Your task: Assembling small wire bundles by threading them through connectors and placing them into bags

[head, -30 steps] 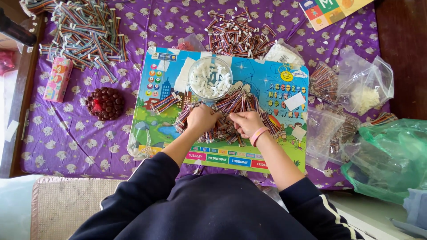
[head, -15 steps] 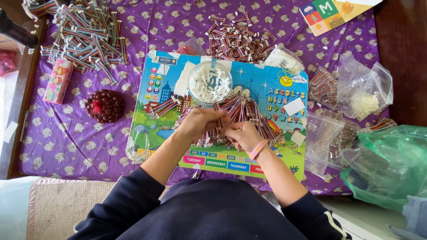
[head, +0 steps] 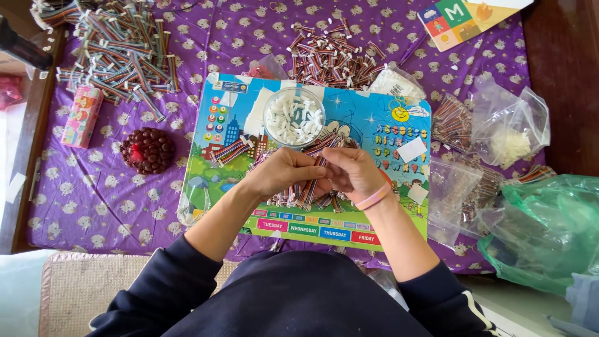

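You're pinching one ribbon cable (head: 319,163) between both hands, left hand (head: 282,173) and right hand (head: 354,171) closed on it, above the cable pile (head: 306,195) on the picture mat (head: 387,215). Loose ends are risking snagging the pile, or knocking the bowl of white connectors (head: 294,117) just beyond.

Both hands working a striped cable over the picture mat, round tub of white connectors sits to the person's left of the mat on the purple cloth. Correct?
Not quite. In the head view the round tub of white connectors sits on the picture mat itself, at its far edge just beyond the hands, not off to the left on the purple cloth. The rest holds: left hand and right hand meet on a striped cable over the mat.
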